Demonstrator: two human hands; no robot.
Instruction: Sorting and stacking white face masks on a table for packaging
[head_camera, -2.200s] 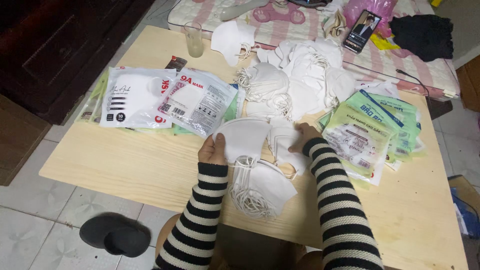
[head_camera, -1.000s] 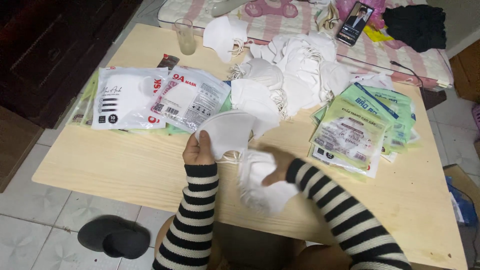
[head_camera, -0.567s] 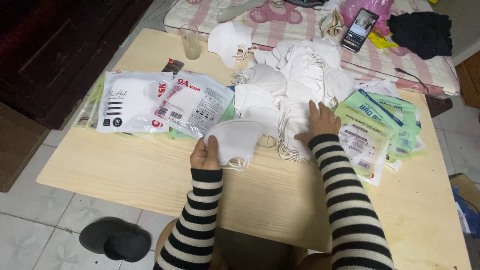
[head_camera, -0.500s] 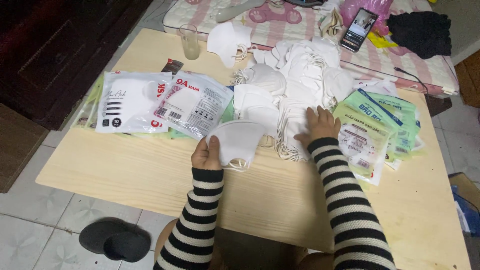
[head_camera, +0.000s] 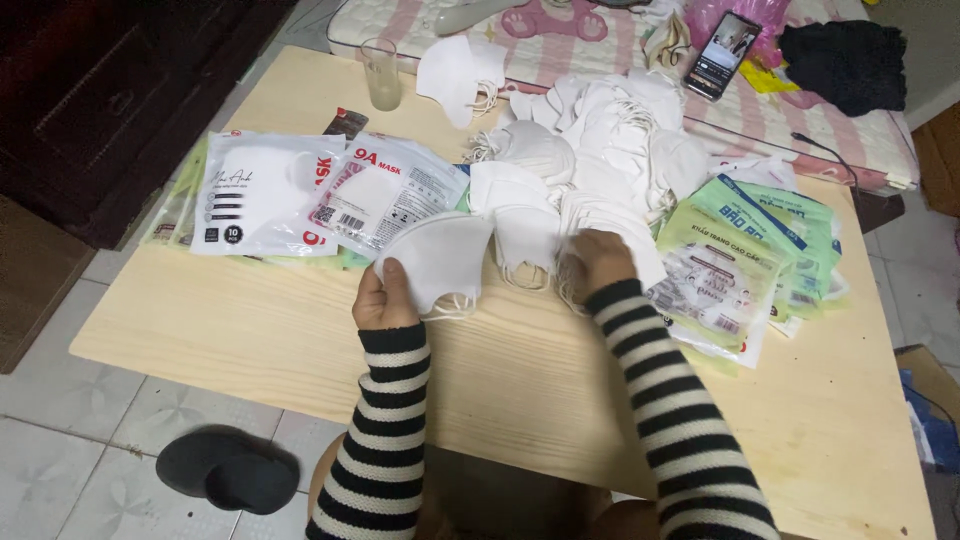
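I see the pale wooden table (head_camera: 300, 340) spreading under both hands, its bare grain nearest the striped sleeves. Beyond the hands lies the pink-and-white striped mattress (head_camera: 600, 45) along the table's far edge. Just past the right hand (head_camera: 597, 262) sits the heap of loose white fabric face masks (head_camera: 610, 150), the largest thing on the table. To the outer side of the right hand lies a fan of green-and-white printed mask packets (head_camera: 745, 260). Past and to the outer side of the left hand (head_camera: 383, 296) lie white plastic mask pouches (head_camera: 300, 190), overlapping.

The left hand is closed on a single folded white face mask (head_camera: 438, 258), thumb on top, holding it just above the table edge of the pile. The right hand rests fingers-down on the near rim of the heap; whether it grips anything there I cannot tell. The two hands are apart, the held mask between them.

Far beyond the left hand stands a clear drinking glass (head_camera: 381, 73). Far beyond the right hand a dark smartphone (head_camera: 722, 42) lies on the mattress. A black slipper (head_camera: 225, 470) sits on the tiled floor below the left elbow.
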